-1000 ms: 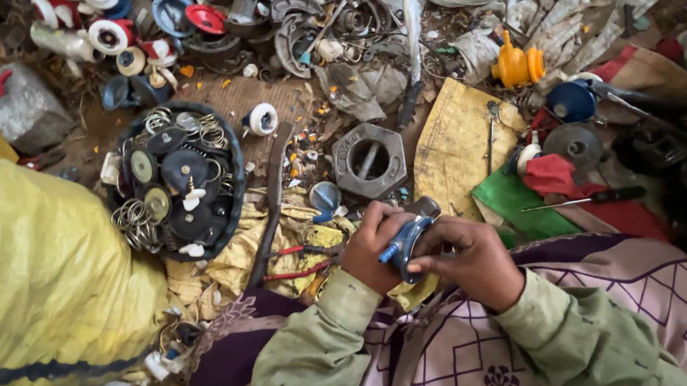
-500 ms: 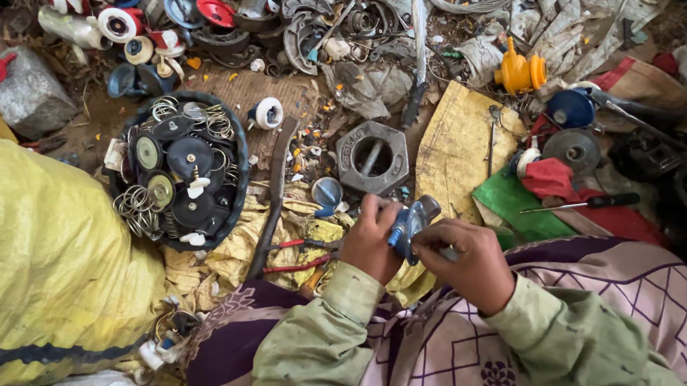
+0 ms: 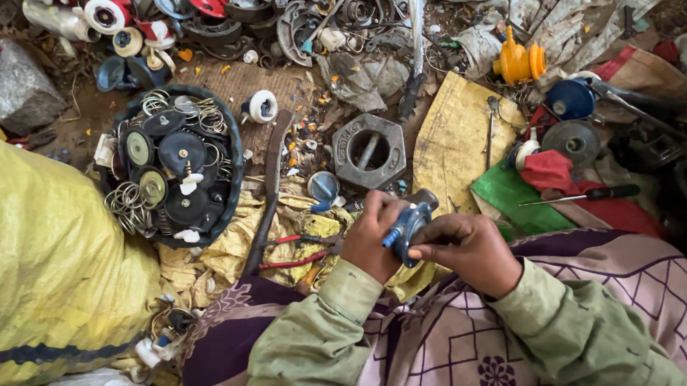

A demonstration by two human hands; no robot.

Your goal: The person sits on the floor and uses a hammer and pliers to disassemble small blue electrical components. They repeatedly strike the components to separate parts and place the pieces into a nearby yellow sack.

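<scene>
My left hand [image 3: 372, 239] and my right hand [image 3: 470, 249] both grip a small grey-blue metal valve-like part [image 3: 408, 227] with a blue knob, held just above my lap. My sleeves are olive green over a purple patterned cloth. Directly beyond the hands lies a large grey hexagonal nut [image 3: 368, 149] on the ground. Red-handled pliers [image 3: 298, 250] lie just left of my left hand.
A black round tray [image 3: 230, 205] holds discs, springs and rings at left. A big yellow sack [image 3: 22, 252] fills the left side. An orange plastic fitting [image 3: 519, 62], a screwdriver [image 3: 586, 195], a stone [image 3: 16, 89] and piles of scrap metal and tape rolls surround the spot.
The part has turned slightly in my hands and the hands sit a little lower and more to the right. The surroundings are the same.
</scene>
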